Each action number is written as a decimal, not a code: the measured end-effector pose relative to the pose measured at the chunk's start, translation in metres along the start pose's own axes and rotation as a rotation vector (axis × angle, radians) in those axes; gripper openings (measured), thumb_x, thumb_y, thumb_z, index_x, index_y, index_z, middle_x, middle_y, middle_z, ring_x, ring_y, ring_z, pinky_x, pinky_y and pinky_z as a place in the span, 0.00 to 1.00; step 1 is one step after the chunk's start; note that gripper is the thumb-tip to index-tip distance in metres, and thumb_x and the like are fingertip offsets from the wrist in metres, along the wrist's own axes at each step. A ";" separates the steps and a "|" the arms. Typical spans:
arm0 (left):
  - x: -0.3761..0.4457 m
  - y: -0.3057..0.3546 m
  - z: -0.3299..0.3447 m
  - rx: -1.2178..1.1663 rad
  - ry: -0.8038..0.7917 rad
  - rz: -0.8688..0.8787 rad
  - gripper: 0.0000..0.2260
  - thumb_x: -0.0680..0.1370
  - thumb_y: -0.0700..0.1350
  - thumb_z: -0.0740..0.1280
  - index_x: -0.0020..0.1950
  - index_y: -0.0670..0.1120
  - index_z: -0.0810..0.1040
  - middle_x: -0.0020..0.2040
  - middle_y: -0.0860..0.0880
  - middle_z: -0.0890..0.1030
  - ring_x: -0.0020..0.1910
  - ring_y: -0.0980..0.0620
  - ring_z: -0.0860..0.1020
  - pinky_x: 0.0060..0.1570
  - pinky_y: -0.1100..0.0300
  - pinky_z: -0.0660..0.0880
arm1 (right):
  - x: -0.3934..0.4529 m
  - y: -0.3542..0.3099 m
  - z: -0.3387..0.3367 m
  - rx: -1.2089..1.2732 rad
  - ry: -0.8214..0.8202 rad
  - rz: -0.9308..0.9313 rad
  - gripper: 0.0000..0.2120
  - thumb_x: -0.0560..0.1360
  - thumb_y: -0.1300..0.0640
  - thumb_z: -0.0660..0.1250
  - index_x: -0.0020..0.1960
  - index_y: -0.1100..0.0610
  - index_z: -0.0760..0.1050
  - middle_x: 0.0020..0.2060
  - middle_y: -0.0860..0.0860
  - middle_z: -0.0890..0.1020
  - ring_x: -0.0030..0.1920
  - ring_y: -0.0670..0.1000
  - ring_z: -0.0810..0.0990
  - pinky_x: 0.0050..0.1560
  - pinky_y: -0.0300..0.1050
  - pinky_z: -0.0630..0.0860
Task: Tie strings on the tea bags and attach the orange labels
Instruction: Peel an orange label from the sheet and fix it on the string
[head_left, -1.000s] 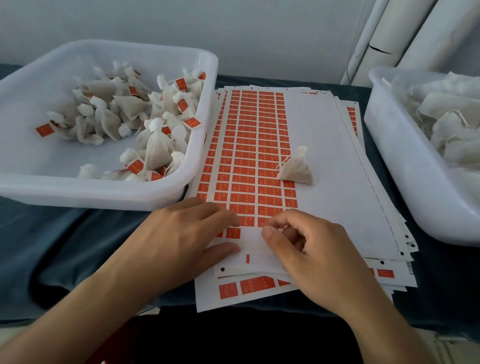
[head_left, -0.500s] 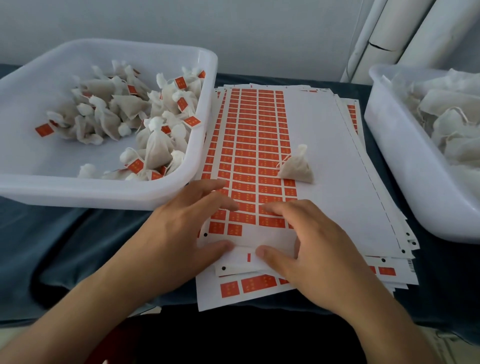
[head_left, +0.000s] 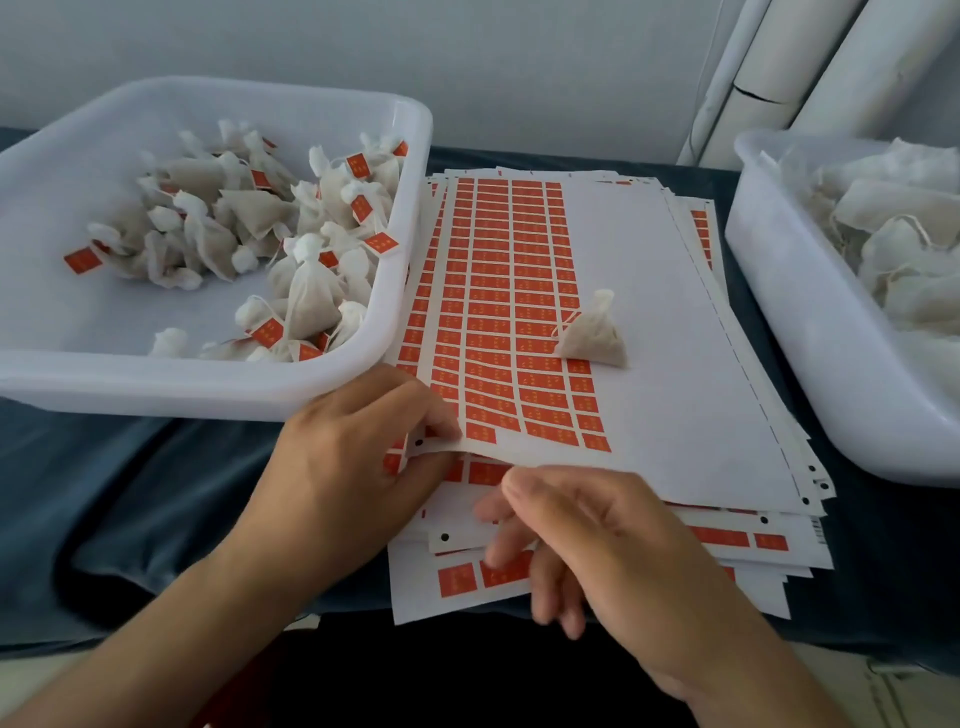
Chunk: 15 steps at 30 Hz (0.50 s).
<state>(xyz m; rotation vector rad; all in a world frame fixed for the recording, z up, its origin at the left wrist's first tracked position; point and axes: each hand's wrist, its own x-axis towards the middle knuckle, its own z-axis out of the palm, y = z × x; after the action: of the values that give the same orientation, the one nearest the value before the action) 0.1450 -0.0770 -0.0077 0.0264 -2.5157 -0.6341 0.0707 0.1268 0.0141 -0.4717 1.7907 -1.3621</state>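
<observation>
Orange labels (head_left: 498, 322) cover the top sheet (head_left: 675, 364) of the stack; left hand (head_left: 353, 457) pinches that sheet's near-left corner, lifting it; right hand (head_left: 597, 540) hovers over the near sheets, fingers loosely spread, holding nothing; one tea bag (head_left: 592, 338) lies mid-sheet; labelled bags (head_left: 291, 244) fill the left tray (head_left: 208, 384).

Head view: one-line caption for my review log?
Left hand pinches the top label sheet's corner; a tea bag lies on it.
</observation>
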 end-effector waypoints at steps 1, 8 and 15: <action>-0.001 0.002 0.001 -0.003 0.042 0.000 0.07 0.74 0.48 0.74 0.47 0.46 0.81 0.50 0.52 0.83 0.51 0.59 0.79 0.56 0.74 0.73 | 0.000 -0.002 0.004 0.141 -0.066 0.061 0.22 0.72 0.32 0.63 0.50 0.48 0.84 0.45 0.51 0.87 0.31 0.46 0.80 0.28 0.36 0.74; -0.007 0.012 0.004 -0.028 0.176 0.036 0.09 0.77 0.47 0.75 0.43 0.43 0.81 0.47 0.51 0.82 0.49 0.57 0.80 0.52 0.66 0.77 | 0.007 -0.005 0.028 0.951 0.116 0.159 0.28 0.64 0.46 0.75 0.62 0.51 0.79 0.49 0.60 0.87 0.28 0.51 0.81 0.25 0.39 0.76; -0.018 0.024 -0.014 -0.133 -0.120 -0.024 0.12 0.77 0.61 0.69 0.54 0.55 0.77 0.54 0.63 0.78 0.54 0.60 0.79 0.52 0.67 0.76 | 0.006 0.001 0.027 1.015 0.261 0.128 0.21 0.63 0.58 0.77 0.56 0.56 0.83 0.44 0.60 0.87 0.30 0.50 0.82 0.27 0.40 0.78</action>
<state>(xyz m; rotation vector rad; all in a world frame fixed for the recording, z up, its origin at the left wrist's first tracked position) 0.1697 -0.0594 0.0044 -0.0307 -2.5853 -0.8341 0.0891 0.1063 0.0090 0.3738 1.0544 -2.0595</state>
